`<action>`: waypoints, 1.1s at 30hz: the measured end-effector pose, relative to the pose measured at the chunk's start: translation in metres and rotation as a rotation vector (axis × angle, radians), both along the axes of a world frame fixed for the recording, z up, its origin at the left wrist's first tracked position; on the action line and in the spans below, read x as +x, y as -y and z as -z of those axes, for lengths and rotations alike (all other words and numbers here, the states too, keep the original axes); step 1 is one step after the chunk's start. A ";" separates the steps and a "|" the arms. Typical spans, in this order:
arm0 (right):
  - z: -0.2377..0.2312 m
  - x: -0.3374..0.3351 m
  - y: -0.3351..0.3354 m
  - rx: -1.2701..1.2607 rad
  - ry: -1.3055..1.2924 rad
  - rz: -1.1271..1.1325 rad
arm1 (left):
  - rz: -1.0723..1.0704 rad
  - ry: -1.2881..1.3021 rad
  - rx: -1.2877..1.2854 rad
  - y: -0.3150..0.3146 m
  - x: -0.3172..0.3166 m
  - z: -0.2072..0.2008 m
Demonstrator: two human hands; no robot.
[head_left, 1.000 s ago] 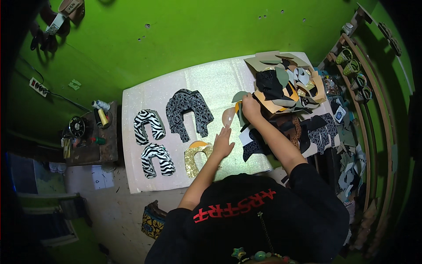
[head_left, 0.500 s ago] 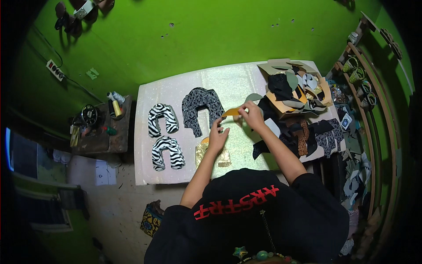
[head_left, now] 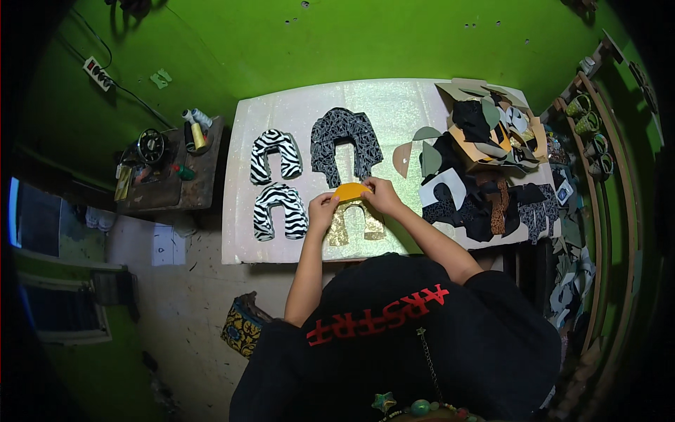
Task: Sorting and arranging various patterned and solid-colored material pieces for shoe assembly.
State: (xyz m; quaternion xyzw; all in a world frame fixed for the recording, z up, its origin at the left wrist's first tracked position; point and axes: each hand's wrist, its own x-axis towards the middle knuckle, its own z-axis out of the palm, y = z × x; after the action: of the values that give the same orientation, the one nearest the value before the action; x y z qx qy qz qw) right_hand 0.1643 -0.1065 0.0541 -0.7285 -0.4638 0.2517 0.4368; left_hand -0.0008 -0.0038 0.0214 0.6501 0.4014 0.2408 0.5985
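Note:
Both my hands hold a yellow-orange half-round piece point(head_left: 351, 191) by its two ends, over the top of a gold, glittery horseshoe-shaped piece point(head_left: 339, 232). My left hand point(head_left: 323, 211) pinches the left end. At the right end my right hand point(head_left: 382, 196) has its fingers closed on the edge. Just beyond lies a stack of black-and-grey patterned horseshoe-shaped pieces point(head_left: 344, 123). To the left are two stacks of zebra-striped horseshoe-shaped pieces, a far one point(head_left: 290, 165) and a near one point(head_left: 261, 224). Whether the yellow-orange piece touches the gold one I cannot tell.
On the pale shiny table point(head_left: 242, 130), green-grey point(head_left: 430, 160) and brown half-round pieces point(head_left: 401, 160) lie right of my hands. A carton of scraps point(head_left: 538, 144) stands at the back right, with dark scraps before it. Left is a wooden sewing-machine table point(head_left: 179, 200) with thread cones.
The yellow-orange piece has come down and left, flatter, over the gold piece. My right hand moved toward my body and left; my left hand now grips the piece's end. The view has shifted.

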 end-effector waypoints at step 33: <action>0.061 -0.026 -0.010 -0.222 0.315 0.345 | 0.016 -0.317 0.326 -0.005 0.001 0.015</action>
State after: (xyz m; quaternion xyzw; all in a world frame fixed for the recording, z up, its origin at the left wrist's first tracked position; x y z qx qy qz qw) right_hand 0.1382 -0.0964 -0.0073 -0.8705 -0.3645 0.1063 0.3131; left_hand 0.0004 0.0008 0.0061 0.7711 0.4411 0.1925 0.4168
